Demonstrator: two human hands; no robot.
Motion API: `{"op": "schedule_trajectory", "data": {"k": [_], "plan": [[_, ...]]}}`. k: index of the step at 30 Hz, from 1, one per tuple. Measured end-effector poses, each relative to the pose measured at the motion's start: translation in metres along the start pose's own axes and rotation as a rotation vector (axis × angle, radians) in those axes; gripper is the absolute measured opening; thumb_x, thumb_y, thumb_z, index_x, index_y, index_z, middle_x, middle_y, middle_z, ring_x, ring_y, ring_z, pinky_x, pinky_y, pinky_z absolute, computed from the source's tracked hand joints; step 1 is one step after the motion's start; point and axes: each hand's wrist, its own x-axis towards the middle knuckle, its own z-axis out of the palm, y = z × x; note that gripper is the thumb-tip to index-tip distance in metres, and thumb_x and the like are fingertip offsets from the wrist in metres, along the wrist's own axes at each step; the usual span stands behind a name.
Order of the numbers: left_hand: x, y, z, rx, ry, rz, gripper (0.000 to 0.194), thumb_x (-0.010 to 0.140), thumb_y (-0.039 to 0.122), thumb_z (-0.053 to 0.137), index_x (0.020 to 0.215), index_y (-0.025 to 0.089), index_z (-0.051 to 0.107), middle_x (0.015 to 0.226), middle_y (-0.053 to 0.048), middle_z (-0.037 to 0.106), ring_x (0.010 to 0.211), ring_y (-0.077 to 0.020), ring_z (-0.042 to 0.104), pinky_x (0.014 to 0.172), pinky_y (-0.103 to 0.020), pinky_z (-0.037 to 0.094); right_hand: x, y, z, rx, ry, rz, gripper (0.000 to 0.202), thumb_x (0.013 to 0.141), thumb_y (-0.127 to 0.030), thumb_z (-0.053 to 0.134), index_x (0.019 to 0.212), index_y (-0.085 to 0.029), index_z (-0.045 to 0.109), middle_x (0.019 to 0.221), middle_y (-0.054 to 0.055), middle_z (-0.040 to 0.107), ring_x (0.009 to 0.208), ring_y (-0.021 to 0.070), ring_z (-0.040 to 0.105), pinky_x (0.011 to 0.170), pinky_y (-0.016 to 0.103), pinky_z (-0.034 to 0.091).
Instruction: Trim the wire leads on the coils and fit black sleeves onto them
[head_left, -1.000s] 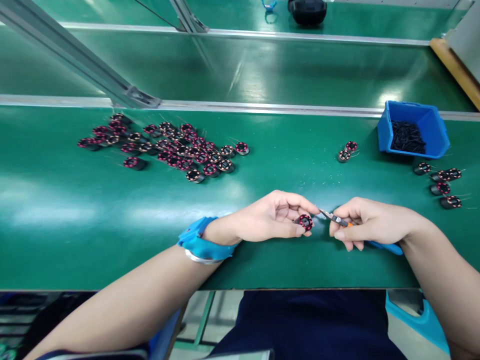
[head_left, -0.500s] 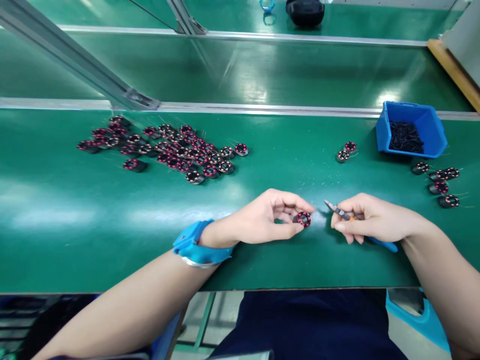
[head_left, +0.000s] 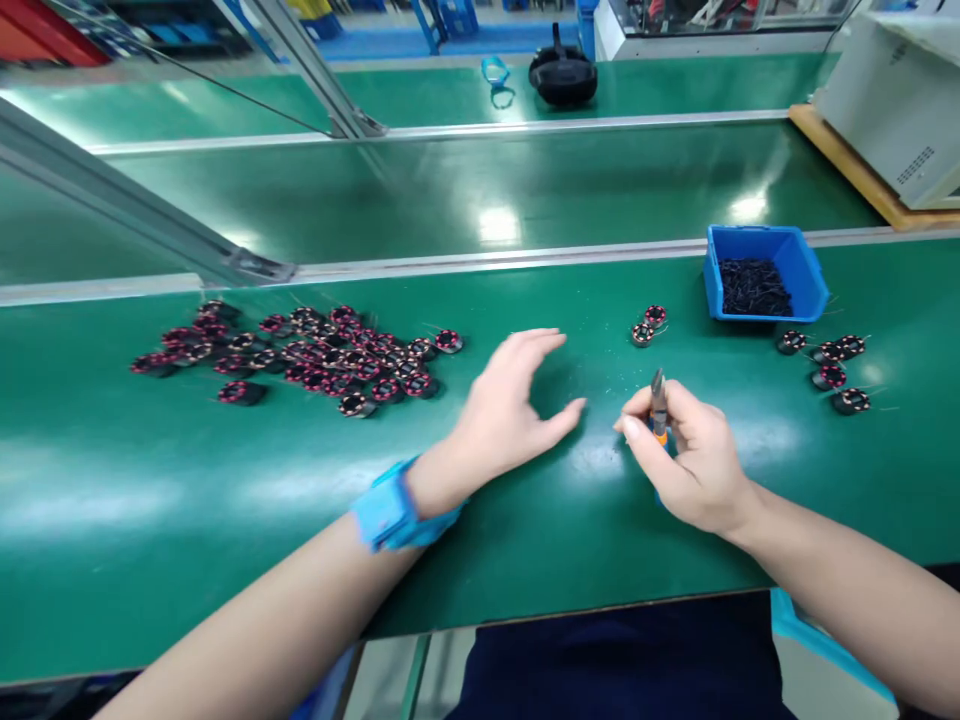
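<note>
My left hand (head_left: 504, 408) hovers above the green bench top, thumb and fingers spread, with nothing in its grasp. A blue band is on that wrist. In my right hand (head_left: 701, 462) is a pair of small nippers (head_left: 658, 402), jaws pointing up and away from me; the orange and blue handles are mostly hidden by the fingers. Beyond the left hand lies a pile of wound motor stators (head_left: 352, 360) with red or copper windings and thin wire leads. Two more stators (head_left: 643, 334) lie just beyond the nippers.
A blue bin (head_left: 806, 290) of short black pieces stands at the back right, with several stators (head_left: 829, 377) in front of it. Tiny scraps dot the bench. A metal rail (head_left: 450, 262) runs behind; a slanted metal post (head_left: 172, 215) rises at left.
The stator that was in my left hand is out of it and I cannot pick it out now; that hand has opened. The nippers have turned upright in my right hand. The view has tilted up.
</note>
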Motion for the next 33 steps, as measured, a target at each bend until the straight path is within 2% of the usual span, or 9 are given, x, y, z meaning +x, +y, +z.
{"op": "schedule_trajectory", "data": {"k": [5, 9, 11, 14, 16, 19, 24, 29, 33], "plan": [[0.064, 0.017, 0.062, -0.101, -0.055, -0.094, 0.072, 0.068, 0.044, 0.075, 0.123, 0.007, 0.048, 0.119, -0.018, 0.057, 0.093, -0.0254, 0.061, 0.083, -0.039, 0.051, -0.004, 0.01, 0.009, -0.055, 0.023, -0.126, 0.009, 0.085, -0.015, 0.052, 0.081, -0.021, 0.047, 0.08, 0.003, 0.058, 0.07, 0.0143, 0.054, 0.069, 0.028, 0.045], [0.081, 0.019, 0.081, -0.154, -0.019, -0.119, 0.025, 0.07, 0.022, 0.07, 0.092, 0.015, 0.058, 0.086, -0.004, 0.062, 0.072, -0.0166, 0.058, 0.071, -0.031, 0.049, -0.003, 0.014, 0.011, -0.063, -0.004, -0.161, 0.012, 0.08, -0.011, 0.054, 0.076, -0.02, 0.047, 0.079, 0.002, 0.058, 0.062, 0.0115, 0.049, 0.063, 0.027, 0.042], [0.071, 0.019, 0.076, -0.205, -0.014, -0.129, 0.02, 0.07, 0.017, 0.067, 0.087, 0.016, 0.057, 0.076, 0.0, 0.059, 0.064, -0.013, 0.056, 0.064, -0.027, 0.048, 0.001, 0.015, 0.008, 0.003, 0.06, -0.094, 0.012, 0.081, -0.015, 0.056, 0.074, -0.02, 0.048, 0.072, -0.001, 0.055, 0.06, 0.011, 0.048, 0.06, 0.026, 0.042], [0.04, 0.021, 0.058, -0.436, 0.01, -0.226, 0.039, 0.068, 0.022, 0.071, 0.102, 0.015, 0.054, 0.075, 0.002, 0.057, 0.055, -0.0078, 0.053, 0.052, -0.02, 0.044, 0.009, 0.017, 0.0, 0.145, 0.172, 0.154, 0.012, 0.079, -0.026, 0.061, 0.077, -0.018, 0.053, 0.067, -0.002, 0.053, 0.057, 0.0106, 0.048, 0.057, 0.026, 0.044], [0.015, 0.026, 0.044, -0.57, 0.006, -0.307, 0.041, 0.067, 0.027, 0.073, 0.1, 0.014, 0.054, 0.072, 0.003, 0.058, 0.051, -0.006, 0.051, 0.048, -0.018, 0.042, 0.014, 0.017, -0.004, 0.262, 0.099, 0.369, 0.022, 0.075, -0.034, 0.065, 0.084, -0.016, 0.057, 0.068, -0.002, 0.055, 0.054, 0.0104, 0.049, 0.055, 0.028, 0.046], [-0.013, 0.038, 0.03, -0.585, -0.011, -0.395, 0.026, 0.066, 0.03, 0.074, 0.077, 0.014, 0.057, 0.061, 0.003, 0.056, 0.048, -0.0055, 0.048, 0.045, -0.016, 0.039, 0.019, 0.015, -0.005, 0.355, -0.11, 0.585, 0.038, 0.07, -0.042, 0.07, 0.093, -0.013, 0.059, 0.06, -0.004, 0.053, 0.048, 0.0111, 0.049, 0.049, 0.028, 0.046], [-0.019, 0.051, 0.026, -0.604, -0.001, -0.423, 0.02, 0.061, 0.021, 0.072, 0.066, 0.015, 0.053, 0.054, 0.005, 0.052, 0.047, -0.0057, 0.047, 0.043, -0.016, 0.036, 0.021, 0.009, -0.002, 0.296, -0.277, 0.582, 0.033, 0.067, -0.043, 0.074, 0.079, -0.013, 0.064, 0.056, -0.002, 0.053, 0.047, 0.0103, 0.048, 0.046, 0.025, 0.04], [-0.013, 0.049, 0.018, -0.899, -0.125, -0.471, 0.037, 0.055, 0.024, 0.082, 0.077, 0.014, 0.054, 0.058, 0.006, 0.053, 0.048, -0.0048, 0.046, 0.044, -0.016, 0.036, 0.022, 0.009, -0.005, 0.336, -0.277, 0.576, 0.028, 0.066, -0.038, 0.076, 0.077, -0.013, 0.067, 0.056, -0.002, 0.055, 0.049, 0.0091, 0.048, 0.048, 0.023, 0.039], [-0.011, 0.042, 0.016, -1.146, -0.194, -0.477, 0.031, 0.069, 0.036, 0.078, 0.072, 0.013, 0.056, 0.056, 0.003, 0.057, 0.046, -0.0046, 0.048, 0.044, -0.016, 0.038, 0.022, 0.008, -0.008, 0.361, -0.304, 0.575, 0.027, 0.064, -0.037, 0.077, 0.074, -0.013, 0.069, 0.062, 0.0, 0.061, 0.05, 0.0085, 0.049, 0.049, 0.023, 0.041]]}}
